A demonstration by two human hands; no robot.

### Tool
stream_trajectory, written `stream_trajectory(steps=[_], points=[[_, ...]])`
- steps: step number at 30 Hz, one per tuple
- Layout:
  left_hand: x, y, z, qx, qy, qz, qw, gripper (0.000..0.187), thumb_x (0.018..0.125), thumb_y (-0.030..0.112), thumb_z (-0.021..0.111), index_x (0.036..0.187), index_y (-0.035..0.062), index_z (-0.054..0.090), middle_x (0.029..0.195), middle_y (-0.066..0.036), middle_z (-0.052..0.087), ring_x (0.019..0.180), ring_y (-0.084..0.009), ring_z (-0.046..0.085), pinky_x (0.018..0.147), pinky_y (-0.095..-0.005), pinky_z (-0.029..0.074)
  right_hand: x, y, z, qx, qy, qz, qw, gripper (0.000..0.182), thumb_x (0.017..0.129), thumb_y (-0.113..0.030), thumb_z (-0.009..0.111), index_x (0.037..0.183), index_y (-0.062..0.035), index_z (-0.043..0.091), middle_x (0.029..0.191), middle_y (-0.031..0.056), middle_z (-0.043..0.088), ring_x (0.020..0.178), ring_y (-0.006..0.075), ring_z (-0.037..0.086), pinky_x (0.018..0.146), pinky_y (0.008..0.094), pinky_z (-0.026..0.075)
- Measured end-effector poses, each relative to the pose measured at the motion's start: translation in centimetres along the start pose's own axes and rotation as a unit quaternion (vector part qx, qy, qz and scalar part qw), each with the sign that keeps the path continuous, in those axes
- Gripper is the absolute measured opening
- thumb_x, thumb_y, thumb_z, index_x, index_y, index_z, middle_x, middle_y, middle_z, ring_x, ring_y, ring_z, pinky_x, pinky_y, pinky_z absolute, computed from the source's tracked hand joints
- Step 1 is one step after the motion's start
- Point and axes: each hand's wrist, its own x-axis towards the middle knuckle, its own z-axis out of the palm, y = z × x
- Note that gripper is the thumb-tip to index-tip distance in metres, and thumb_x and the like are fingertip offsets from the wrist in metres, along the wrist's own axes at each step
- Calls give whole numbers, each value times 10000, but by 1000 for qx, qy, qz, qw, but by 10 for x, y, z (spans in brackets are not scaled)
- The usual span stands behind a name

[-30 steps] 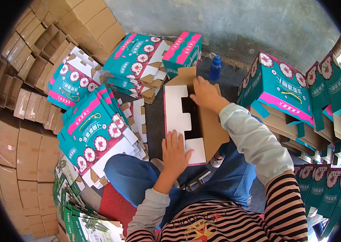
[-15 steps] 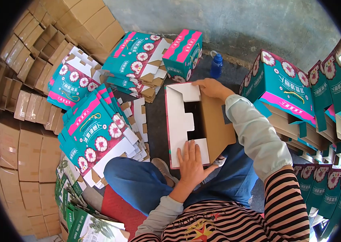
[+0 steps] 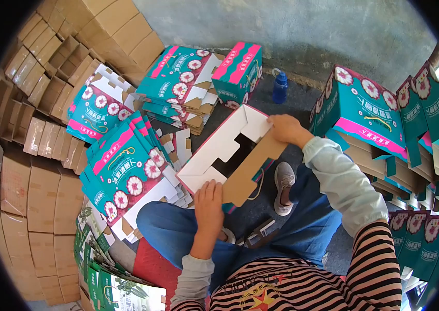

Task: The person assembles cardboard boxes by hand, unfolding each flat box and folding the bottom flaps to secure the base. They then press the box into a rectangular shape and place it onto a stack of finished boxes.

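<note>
Carton point(image 3: 219, 150) is lying tilted over the lap, long axis running near-left to far-right — left hand point(image 3: 208, 199) is gripping its near end, right hand point(image 3: 284, 128) pinching the far flap.

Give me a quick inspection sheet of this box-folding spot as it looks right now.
Surface: dark floor, bare only in patches between the stacks.
Job's things: half-folded carton, white flaps up, tilted, a cord hanging from it.
Clutter: flat teal printed cartons fanned out at the left knee; more flat ones behind; a blue bottle by the wall.
Hands: left hand grips the carton's near corner; right hand grips its far corner.
Cables: nothing seen.
Surroundings: plain brown cartons stacked left; assembled teal boxes stacked right; concrete wall behind.
</note>
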Motion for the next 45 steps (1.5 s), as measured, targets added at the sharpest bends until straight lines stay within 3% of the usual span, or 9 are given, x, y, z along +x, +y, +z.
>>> stream_trajectory(steps=[8, 12, 14, 17, 26, 29, 35, 41, 45], points=[[-5, -5, 3, -196, 25, -184, 963, 368, 861, 143, 561, 1185, -25, 514, 1121, -202, 572, 1067, -361, 524, 914, -432, 378, -7, 12, -27, 138, -217, 40, 966, 294, 776, -177, 442, 670, -7, 657, 733, 183, 656, 755, 306, 651, 737, 419, 512], [8, -2, 27, -207, 185, -224, 934, 609, 835, 114, 583, 1370, -7, 319, 1218, -265, 499, 1125, -377, 490, 954, -431, 356, -10, 13, -10, 3, 22, -141, 990, 246, 764, -209, 541, 896, -30, 647, 988, 167, 633, 924, 283, 611, 793, 413, 495], [9, 0, 27, -94, 163, -190, 964, 581, 837, 145, 586, 1354, 6, 359, 1277, -250, 459, 1181, -368, 447, 983, -448, 328, -20, -1, 5, -7, 176, -251, 952, 359, 749, -237, 621, 1060, -58, 611, 1159, 153, 579, 1057, 291, 559, 841, 412, 477], [7, 3, 19, 26, 91, -103, 990, 547, 843, 215, 592, 1324, 24, 416, 1334, -211, 426, 1242, -356, 390, 1013, -479, 290, -29, -26, 16, -29, 173, -424, 889, 623, 680, -280, 739, 1224, -95, 498, 1287, 119, 477, 1163, 311, 466, 891, 401, 449], [0, -5, 33, 33, -18, -45, 998, 532, 852, 325, 583, 1278, 26, 471, 1315, -155, 471, 1229, -317, 418, 1031, -494, 270, -21, -29, 39, -126, -29, -359, 924, 556, 692, -321, 750, 1165, -100, 560, 1131, 80, 559, 1098, 284, 511, 864, 378, 464], [2, -5, 31, 20, -34, -45, 998, 513, 865, 314, 567, 1276, 23, 471, 1301, -162, 487, 1216, -325, 434, 1036, -486, 269, -15, -35, 34, -123, -128, -307, 935, 621, 685, -312, 751, 1236, -126, 535, 1260, 86, 516, 1169, 293, 470, 926, 385, 423], [3, -8, 29, -4, -49, -47, 998, 500, 871, 300, 557, 1274, 19, 468, 1293, -170, 489, 1207, -336, 438, 1042, -480, 265, -14, -36, 33, -117, -152, -307, 932, 575, 710, -322, 731, 1213, -114, 547, 1242, 88, 527, 1152, 285, 482, 926, 391, 417], [-1, 0, 21, 9, 32, -30, 999, 543, 825, 316, 604, 1256, 14, 475, 1344, -185, 417, 1247, -353, 366, 1038, -492, 256, -43, -34, 5, -4, 29, -348, 937, 368, 754, -287, 703, 1038, -72, 613, 1050, 110, 592, 1008, 300, 564, 826, 404, 473], [0, 0, 21, -17, 76, -53, 996, 561, 814, 324, 609, 1250, -2, 473, 1347, -203, 405, 1258, -375, 350, 1041, -499, 249, -123, -82, -90, 173, 298, -412, 844, 224, 764, -192, 688, 868, -25, 581, 869, 136, 592, 773, 316, 590, 656, 373, 482]])
